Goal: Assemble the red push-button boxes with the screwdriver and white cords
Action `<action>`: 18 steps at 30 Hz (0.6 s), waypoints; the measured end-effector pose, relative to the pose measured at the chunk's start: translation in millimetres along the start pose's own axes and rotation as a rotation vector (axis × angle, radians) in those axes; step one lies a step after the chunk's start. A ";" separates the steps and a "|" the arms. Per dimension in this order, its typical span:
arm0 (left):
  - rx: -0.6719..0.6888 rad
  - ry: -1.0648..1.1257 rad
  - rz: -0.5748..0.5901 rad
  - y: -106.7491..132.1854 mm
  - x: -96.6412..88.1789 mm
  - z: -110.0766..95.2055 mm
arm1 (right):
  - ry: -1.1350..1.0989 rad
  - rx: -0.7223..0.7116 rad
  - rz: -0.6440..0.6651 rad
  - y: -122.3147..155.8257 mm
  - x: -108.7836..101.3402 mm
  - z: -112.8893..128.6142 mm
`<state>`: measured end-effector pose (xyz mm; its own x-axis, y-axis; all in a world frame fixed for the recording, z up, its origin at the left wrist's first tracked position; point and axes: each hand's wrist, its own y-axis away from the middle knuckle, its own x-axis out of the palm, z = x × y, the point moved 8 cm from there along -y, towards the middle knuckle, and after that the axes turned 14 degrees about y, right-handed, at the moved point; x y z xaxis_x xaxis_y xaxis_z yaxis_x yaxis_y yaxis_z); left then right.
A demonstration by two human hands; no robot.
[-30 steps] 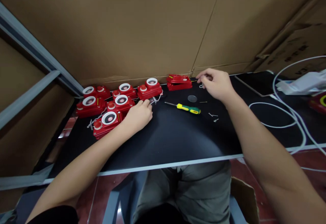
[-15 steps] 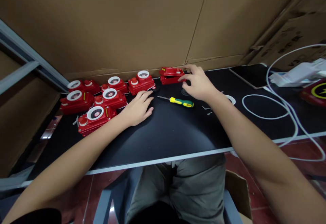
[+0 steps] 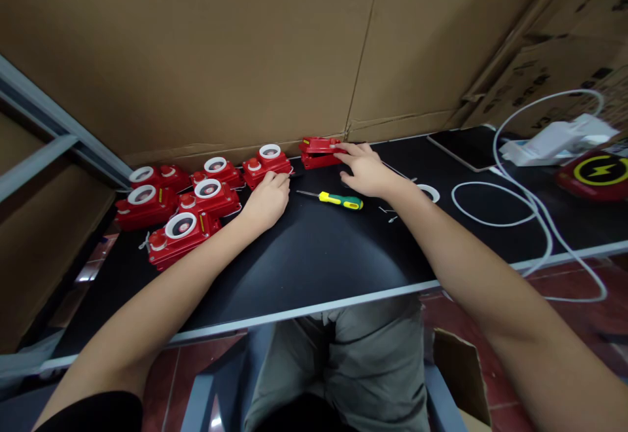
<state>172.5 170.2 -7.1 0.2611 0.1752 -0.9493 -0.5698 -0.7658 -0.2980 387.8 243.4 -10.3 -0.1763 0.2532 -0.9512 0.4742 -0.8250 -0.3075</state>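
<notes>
My left hand point(image 3: 269, 201) has its fingers curled together at the front right corner of a red device point(image 3: 259, 169) with a white ring and a red knob. What its fingertips hold, if anything, is hidden. My right hand point(image 3: 364, 171) reaches to a red box point(image 3: 320, 159) whose lid is tilted up on the right side. Its fingers are stretched out, the fingertips at the raised lid edge, the thumb apart below. Between the hands lies a screwdriver point(image 3: 341, 200) with a yellow and green handle, its tip pointing left.
Several more red devices point(image 3: 180, 228) with white rings stand at the left. Loose screws point(image 3: 391, 215) and a white ring point(image 3: 428, 193) lie beside my right forearm. Further right are a tablet-like dark device point(image 3: 464, 147), a white cable point(image 3: 483, 224) and a red case point(image 3: 591, 177). Cardboard point(image 3: 235, 59) rises behind.
My left hand's spread fingers have curled in beside the red device. My right hand has shifted onto the right edge of the tilted lid. The whole view has moved slightly.
</notes>
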 end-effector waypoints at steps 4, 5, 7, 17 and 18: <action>0.002 -0.012 -0.042 5.4 -18.2 -6.8 | -0.016 0.005 -0.007 -2.1 -1.5 -4.2; 0.007 -0.017 -0.038 8.6 -22.2 -9.0 | -0.022 0.004 -0.014 -2.7 -2.7 -6.3; 0.023 -0.026 0.001 16.2 -26.0 -13.5 | -0.036 0.001 -0.035 -3.7 -6.5 -11.2; -0.056 -0.096 0.080 26.1 -8.7 -23.1 | -0.053 0.016 -0.051 -21.1 -14.1 -25.4; -0.053 -0.102 0.082 25.4 -7.3 -24.7 | -0.048 0.005 -0.028 -26.5 -12.0 -23.0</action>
<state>175.4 134.2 -5.2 0.1332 0.1706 -0.9763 -0.5437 -0.8110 -0.2159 397.1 273.9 8.7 -0.2305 0.2519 -0.9399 0.4641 -0.8205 -0.3337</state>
